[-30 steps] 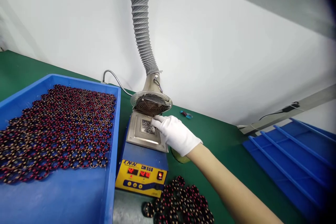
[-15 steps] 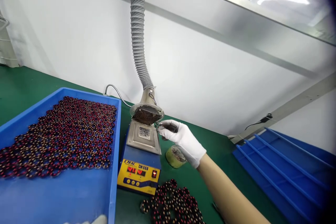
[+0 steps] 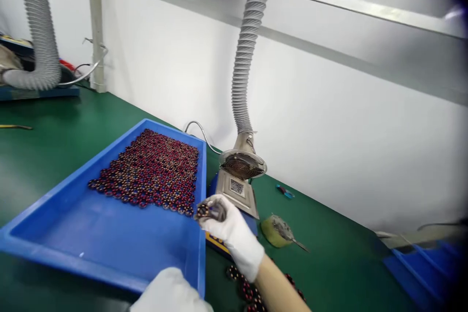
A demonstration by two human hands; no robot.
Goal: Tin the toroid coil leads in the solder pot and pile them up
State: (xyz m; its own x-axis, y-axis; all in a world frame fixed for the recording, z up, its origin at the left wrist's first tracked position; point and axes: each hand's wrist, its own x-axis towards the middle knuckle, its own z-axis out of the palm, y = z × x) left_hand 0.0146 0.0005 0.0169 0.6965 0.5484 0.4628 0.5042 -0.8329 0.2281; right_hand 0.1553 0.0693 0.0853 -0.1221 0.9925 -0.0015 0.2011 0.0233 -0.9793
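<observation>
My right hand point(image 3: 230, 229), in a white glove with darkened fingertips, pinches a small dark ring-shaped part point(image 3: 203, 211) with copper-coloured spots. It is above the right rim of the blue tray point(image 3: 120, 224). Many similar rings point(image 3: 153, 168), spotted red and copper, lie packed together in the tray's far part. My left hand point(image 3: 170, 292), also white-gloved, is at the tray's near edge; its fingers are hidden. Behind my right hand stands a solder pot point(image 3: 237, 192) with a square of silvery metal in its top plate, its yellow front mostly covered.
A fume hose point(image 3: 243, 73) hangs down to a round hood point(image 3: 243, 163) over the pot. Right of it sits a yellowish round tub point(image 3: 274, 234) with a tool across it. Blue-handled cutters point(image 3: 285, 191) lie behind. More rings point(image 3: 248, 292) are heaped on the green table.
My right hand has moved from beside the solder pot's top plate to the tray's right edge, with the ring in it. My left hand shows more. The view has swung left.
</observation>
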